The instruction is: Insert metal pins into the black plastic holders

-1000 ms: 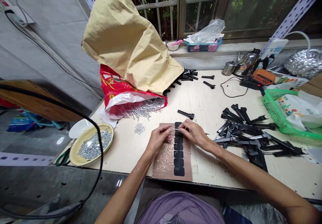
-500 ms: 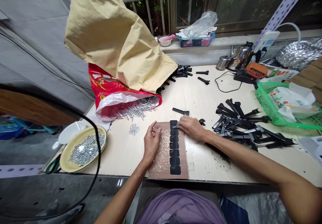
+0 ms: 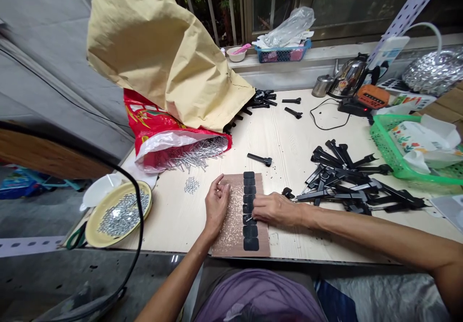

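Note:
A brown board (image 3: 231, 237) with a pale speckled patch lies at the table's front edge. Down its right side runs a column of several black rounded-square pieces (image 3: 251, 244). My right hand (image 3: 273, 209) is closed in a pinch over the middle of that column; a thin silvery bit shows at its fingertips, too small to name. On the board's left part rests my left hand (image 3: 217, 205), fingers loosely bent and apart, holding nothing. Beyond the board is a single black bar-shaped part (image 3: 259, 159). Left of it sits a small patch of tiny silvery pieces (image 3: 191, 185).
A yellow dish (image 3: 93, 225) of small silvery pieces stands at left, a black cable (image 3: 139, 206) crossing it. Behind, a red bag (image 3: 144, 114) spills metal pins (image 3: 197, 153) under a paper sack (image 3: 144, 47). Right are piled black parts (image 3: 347, 187) and a green basket (image 3: 394, 162).
My right hand has come nearer along the column, from its far end to the middle pieces. My left hand stays on the board. The view has shifted slightly.

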Tool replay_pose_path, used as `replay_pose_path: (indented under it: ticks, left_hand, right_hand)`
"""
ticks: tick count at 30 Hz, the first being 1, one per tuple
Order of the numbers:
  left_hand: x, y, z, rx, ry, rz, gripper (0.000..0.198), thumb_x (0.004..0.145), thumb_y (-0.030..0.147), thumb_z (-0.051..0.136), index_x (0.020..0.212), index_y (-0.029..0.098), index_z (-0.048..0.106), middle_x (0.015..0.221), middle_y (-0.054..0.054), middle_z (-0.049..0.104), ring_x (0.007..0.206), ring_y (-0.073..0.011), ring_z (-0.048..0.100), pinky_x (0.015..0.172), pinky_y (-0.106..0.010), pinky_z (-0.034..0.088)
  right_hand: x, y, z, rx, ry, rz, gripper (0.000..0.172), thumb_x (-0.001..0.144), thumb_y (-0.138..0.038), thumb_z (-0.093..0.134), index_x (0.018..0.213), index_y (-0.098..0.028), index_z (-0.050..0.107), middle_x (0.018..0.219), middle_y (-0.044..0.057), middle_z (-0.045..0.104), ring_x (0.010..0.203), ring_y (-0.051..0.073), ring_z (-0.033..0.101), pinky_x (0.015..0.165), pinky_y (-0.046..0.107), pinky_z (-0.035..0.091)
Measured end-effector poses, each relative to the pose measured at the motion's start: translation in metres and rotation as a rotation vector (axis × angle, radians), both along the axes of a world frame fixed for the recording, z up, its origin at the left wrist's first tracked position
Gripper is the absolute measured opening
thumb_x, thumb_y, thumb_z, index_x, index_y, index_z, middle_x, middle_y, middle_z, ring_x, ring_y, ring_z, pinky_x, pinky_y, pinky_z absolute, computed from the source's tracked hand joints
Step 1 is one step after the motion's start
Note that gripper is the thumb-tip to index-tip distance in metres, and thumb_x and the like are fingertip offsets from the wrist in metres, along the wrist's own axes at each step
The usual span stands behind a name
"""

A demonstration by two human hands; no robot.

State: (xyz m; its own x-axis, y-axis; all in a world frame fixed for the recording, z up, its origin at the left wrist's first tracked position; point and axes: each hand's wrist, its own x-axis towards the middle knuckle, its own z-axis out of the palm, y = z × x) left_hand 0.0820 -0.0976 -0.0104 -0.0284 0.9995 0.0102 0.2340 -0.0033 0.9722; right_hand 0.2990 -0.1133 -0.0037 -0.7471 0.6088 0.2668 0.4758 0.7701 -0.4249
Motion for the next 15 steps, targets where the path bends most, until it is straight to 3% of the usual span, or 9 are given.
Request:
replay_pose_path:
  ticks: [7,10,15]
  left_hand:
    - [0.002,0.001,0.001,-0.005,-0.025,0.007,0.049,0.083,0.038,0.057,0.126,0.017,0.050,0.077,0.002,0.046,0.059,-0.0069,0.043,0.055,-0.018,0.036]
    - [0.001,0.000,0.001,-0.001,-0.007,0.010,0.049,0.083,0.038,0.057,0.127,0.018,0.050,0.078,0.002,0.046,0.059,-0.0070,0.043,0.054,-0.018,0.036]
    - [0.001,0.000,0.003,-0.009,0.019,0.003,0.048,0.083,0.038,0.056,0.126,0.018,0.051,0.077,0.002,0.047,0.059,-0.0077,0.044,0.054,-0.019,0.036]
  right_hand:
    - [0.006,0.015,-0.006,-0.053,0.061,-0.133,0.026,0.096,-0.029,0.041,0.089,-0.015,0.061,0.087,0.006,0.059,0.082,0.014,0.052,0.069,0.026,0.044]
    - [0.000,0.004,-0.004,-0.055,0.067,-0.148,0.028,0.096,-0.027,0.039,0.088,-0.014,0.061,0.086,0.006,0.059,0.079,0.013,0.051,0.064,0.026,0.044]
    - [-0.004,-0.023,0.003,-0.046,0.010,0.096,0.029,0.097,-0.025,0.036,0.085,-0.016,0.061,0.079,0.002,0.057,0.073,0.011,0.050,0.055,0.022,0.043]
